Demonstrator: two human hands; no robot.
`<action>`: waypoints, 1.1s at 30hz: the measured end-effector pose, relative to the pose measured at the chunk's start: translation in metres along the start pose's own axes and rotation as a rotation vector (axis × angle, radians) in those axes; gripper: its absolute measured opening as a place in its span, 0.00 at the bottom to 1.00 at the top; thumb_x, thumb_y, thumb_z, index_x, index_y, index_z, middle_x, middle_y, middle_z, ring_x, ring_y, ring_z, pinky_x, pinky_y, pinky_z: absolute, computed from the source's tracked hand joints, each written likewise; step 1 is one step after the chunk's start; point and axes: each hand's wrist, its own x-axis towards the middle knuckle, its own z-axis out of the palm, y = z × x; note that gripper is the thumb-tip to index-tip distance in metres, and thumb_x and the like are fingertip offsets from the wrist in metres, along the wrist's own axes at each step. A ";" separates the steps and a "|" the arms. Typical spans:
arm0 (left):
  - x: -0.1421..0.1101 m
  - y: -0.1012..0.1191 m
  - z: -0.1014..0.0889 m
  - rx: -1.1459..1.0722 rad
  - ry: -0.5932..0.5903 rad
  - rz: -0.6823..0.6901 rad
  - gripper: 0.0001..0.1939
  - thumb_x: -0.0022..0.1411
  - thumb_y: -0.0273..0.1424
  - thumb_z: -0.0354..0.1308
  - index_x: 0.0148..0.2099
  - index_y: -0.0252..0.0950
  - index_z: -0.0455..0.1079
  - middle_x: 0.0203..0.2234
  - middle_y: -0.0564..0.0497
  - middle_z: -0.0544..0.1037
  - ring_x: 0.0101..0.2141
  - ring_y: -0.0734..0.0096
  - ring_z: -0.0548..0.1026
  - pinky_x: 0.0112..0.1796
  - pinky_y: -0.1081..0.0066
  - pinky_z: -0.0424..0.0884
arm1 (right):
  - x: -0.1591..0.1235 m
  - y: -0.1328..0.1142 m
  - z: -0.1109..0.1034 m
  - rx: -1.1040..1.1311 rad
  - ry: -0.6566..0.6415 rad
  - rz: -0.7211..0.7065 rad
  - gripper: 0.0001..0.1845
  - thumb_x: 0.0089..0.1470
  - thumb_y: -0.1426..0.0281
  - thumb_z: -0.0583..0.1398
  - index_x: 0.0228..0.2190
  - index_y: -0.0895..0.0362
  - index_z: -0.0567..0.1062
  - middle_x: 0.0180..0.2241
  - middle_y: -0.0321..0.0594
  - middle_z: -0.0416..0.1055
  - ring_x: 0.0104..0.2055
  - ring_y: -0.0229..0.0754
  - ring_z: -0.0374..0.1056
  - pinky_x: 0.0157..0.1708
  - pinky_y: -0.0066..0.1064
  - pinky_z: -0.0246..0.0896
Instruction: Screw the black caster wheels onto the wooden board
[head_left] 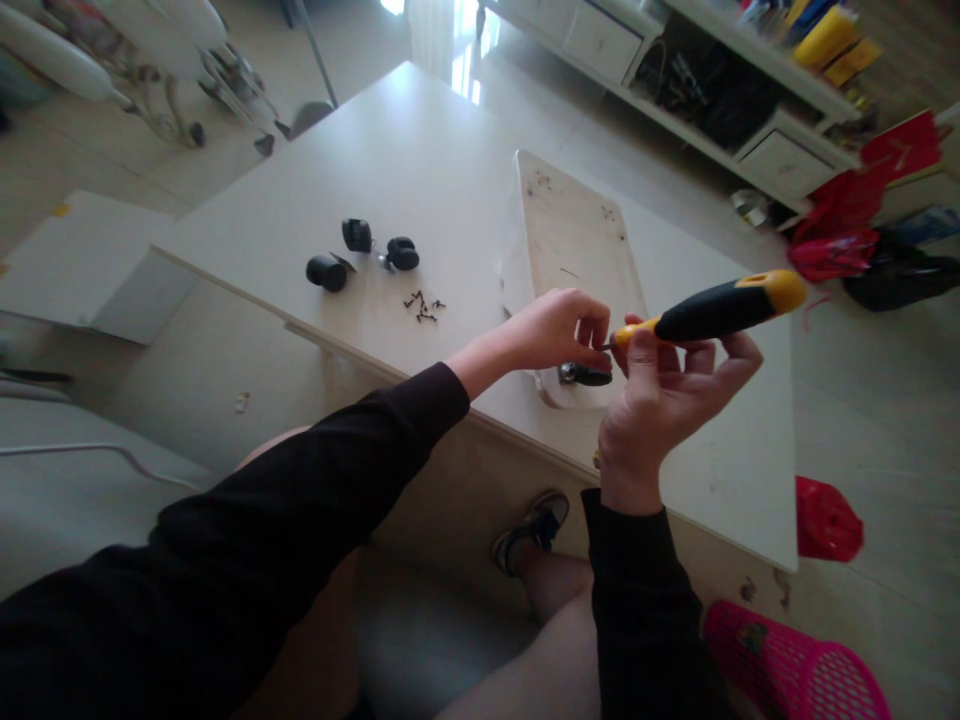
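Note:
My right hand [667, 400] grips a yellow and black screwdriver [720, 308], its handle pointing up to the right and its shaft toward my left hand. My left hand [551, 330] has its fingers pinched together at the screwdriver's tip; what they hold there is hidden. Just below those fingers, a black caster wheel [595, 376] with a shiny metal part rests at the near end of a pale, shallow plastic panel [589, 235]. Several small dark screws [424, 306] lie loose on the white table [420, 140]. Beyond them sit three black casters, one of them a caster wheel [327, 272] on its side.
A white box [90, 265] stands on the floor at the left. A pink mesh basket [795, 665] and a red plastic bag [827, 520] are by the table's right side. At the back runs a white cabinet [600, 40] with drawers.

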 end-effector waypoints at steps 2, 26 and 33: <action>-0.001 0.002 -0.003 -0.038 -0.036 -0.006 0.08 0.56 0.30 0.75 0.38 0.33 0.82 0.32 0.50 0.82 0.28 0.77 0.74 0.37 0.70 0.72 | -0.002 0.000 -0.001 0.028 -0.026 0.003 0.26 0.58 0.67 0.67 0.52 0.47 0.62 0.44 0.32 0.71 0.45 0.43 0.83 0.52 0.51 0.81; -0.007 0.008 -0.025 0.137 -0.099 -0.080 0.13 0.56 0.28 0.74 0.45 0.33 0.83 0.38 0.47 0.83 0.35 0.71 0.76 0.42 0.67 0.74 | 0.004 -0.012 -0.001 0.054 0.106 0.007 0.28 0.58 0.65 0.65 0.53 0.46 0.58 0.46 0.33 0.77 0.48 0.43 0.83 0.46 0.44 0.84; -0.011 -0.005 -0.019 0.449 -0.179 -0.203 0.11 0.59 0.25 0.66 0.44 0.35 0.86 0.37 0.47 0.85 0.36 0.67 0.78 0.39 0.68 0.71 | 0.020 -0.005 -0.017 0.113 0.244 0.052 0.30 0.58 0.66 0.64 0.54 0.44 0.55 0.48 0.31 0.76 0.48 0.38 0.81 0.39 0.34 0.83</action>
